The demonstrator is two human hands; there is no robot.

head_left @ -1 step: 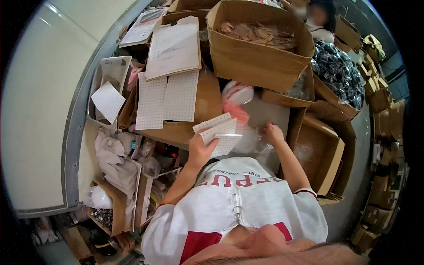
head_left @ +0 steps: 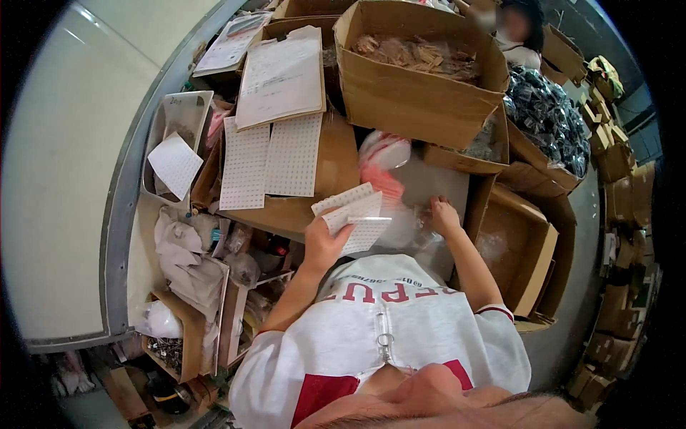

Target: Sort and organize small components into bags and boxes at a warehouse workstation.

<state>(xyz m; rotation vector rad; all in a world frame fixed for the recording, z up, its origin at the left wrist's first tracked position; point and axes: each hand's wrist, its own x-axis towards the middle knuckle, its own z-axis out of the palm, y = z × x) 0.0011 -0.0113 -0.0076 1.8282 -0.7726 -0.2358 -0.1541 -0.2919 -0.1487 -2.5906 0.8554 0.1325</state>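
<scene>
Folded white sheets printed with rows of small marks, like label sheets, are gripped in my left hand, thumb on top. The sheets stand up in a few overlapping leaves above my lap. Farther right, my right hand has its fingers curled together at the edge of some clear plastic bags. Whatever its fingertips pinch is too small to make out. Just beyond the bags lies a pink and white plastic bundle.
Two printed sheets and a clipboard-like paper stack lie on a carton ahead left. A large carton of small packets stands ahead. An open carton is at my right. Another person is at the far right.
</scene>
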